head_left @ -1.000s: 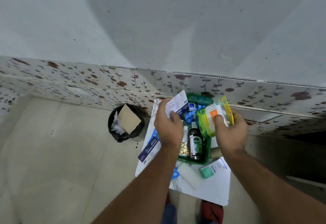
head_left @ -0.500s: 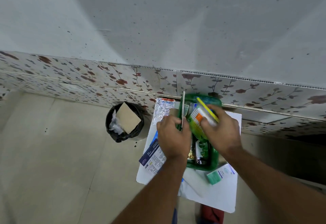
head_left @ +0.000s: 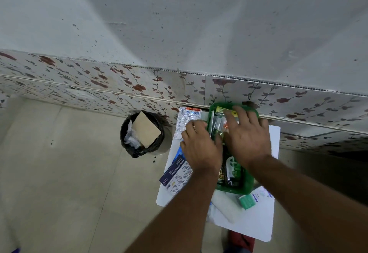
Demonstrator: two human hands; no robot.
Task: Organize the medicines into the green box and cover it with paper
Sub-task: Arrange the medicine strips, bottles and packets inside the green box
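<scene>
Fingers of right hand (head_left: 248,141): straight and spread wide; they pressed down on the yellow-green packet (head_left: 221,110) (nothing was gripped).
Fingers of left hand (head_left: 201,149): curled narrow on a thin flat pack (head_left: 212,121), which stood on its edge just beside the right fingertips.
Under both hands: the green basket (head_left: 248,189). Both packs were inside its far end, and the flat pack was against the left wall.
Toward the wrists: a dark bottle (head_left: 234,166) lay in the near end of the basket.
Left of left fingers: a foil strip (head_left: 184,119) and a blue-white box (head_left: 177,175) waited on the white board (head_left: 258,223).
Step in hand: probably packing the supplies and settling these two.
Next move: release both packs, then reach left for the foil strip.
</scene>
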